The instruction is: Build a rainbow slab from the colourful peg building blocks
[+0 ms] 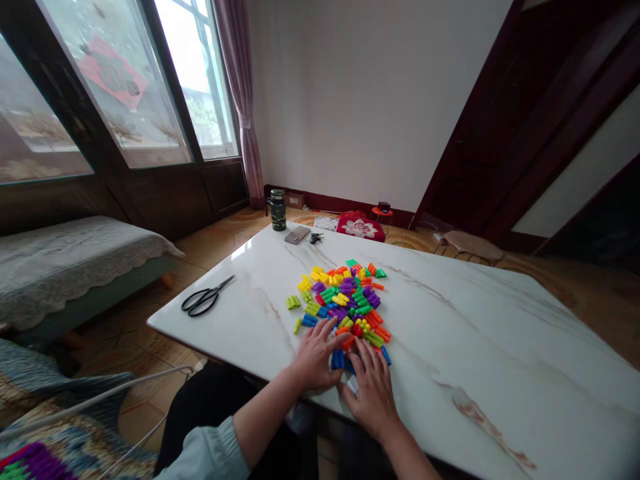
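Pale-blue sleeve [209, 452] closest, our left hand [316, 357] and right hand [373, 390], fingers spread open, border the near side of heaped plastic toy blocks [361, 301]; careless sweeping could spill some off the marbled tabletop [450, 320].

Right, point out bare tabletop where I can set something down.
Widest: right side of the table, from the plastic pieces to its right edge. Smaller: between the scissors and the pieces. Crowded: the near middle, where the left hand and right hand meet the pieces, and the far-left corner, with flask, phone and keys.
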A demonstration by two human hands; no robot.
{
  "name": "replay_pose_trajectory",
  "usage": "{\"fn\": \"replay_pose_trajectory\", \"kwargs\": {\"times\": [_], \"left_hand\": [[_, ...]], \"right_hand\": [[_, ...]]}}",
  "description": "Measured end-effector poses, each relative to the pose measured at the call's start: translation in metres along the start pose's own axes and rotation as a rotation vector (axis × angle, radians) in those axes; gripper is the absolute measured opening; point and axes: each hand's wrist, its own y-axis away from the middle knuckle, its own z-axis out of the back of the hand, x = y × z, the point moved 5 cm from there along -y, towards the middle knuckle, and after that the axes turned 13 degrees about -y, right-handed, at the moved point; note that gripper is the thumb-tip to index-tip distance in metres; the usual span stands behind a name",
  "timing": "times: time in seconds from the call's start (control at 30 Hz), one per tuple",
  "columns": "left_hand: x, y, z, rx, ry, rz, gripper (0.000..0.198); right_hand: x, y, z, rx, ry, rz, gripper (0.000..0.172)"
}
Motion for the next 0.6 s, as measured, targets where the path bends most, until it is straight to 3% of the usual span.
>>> {"fn": "replay_pose_trajectory", "kwargs": {"times": [0.13,0.27,0.37,0.47,0.6], "left_hand": [[0.000,-0.014,0.004,-0.065,0.035,0.004,0.054],[0.001,-0.011,0.004,-0.149,0.076,0.060,0.030],[-0.004,-0.003,0.002,-0.180,0.081,0.076,0.037],[-0.012,0.003,0.000,-0.204,0.053,0.095,0.051],[-0.017,-0.001,-0.005,-0.231,0.088,0.111,0.034]], "right_hand": [[-0.006,0.001,0.000,-0.006,-0.013,-0.077,0.030],[-0.009,0.002,0.004,-0.107,0.066,-0.138,0.043],[-0.012,0.002,0.003,-0.139,0.128,-0.181,0.052],[-0.010,0.002,0.001,-0.115,0.136,-0.188,0.052],[-0.009,0.001,0.003,-0.105,0.112,-0.211,0.044]]}}
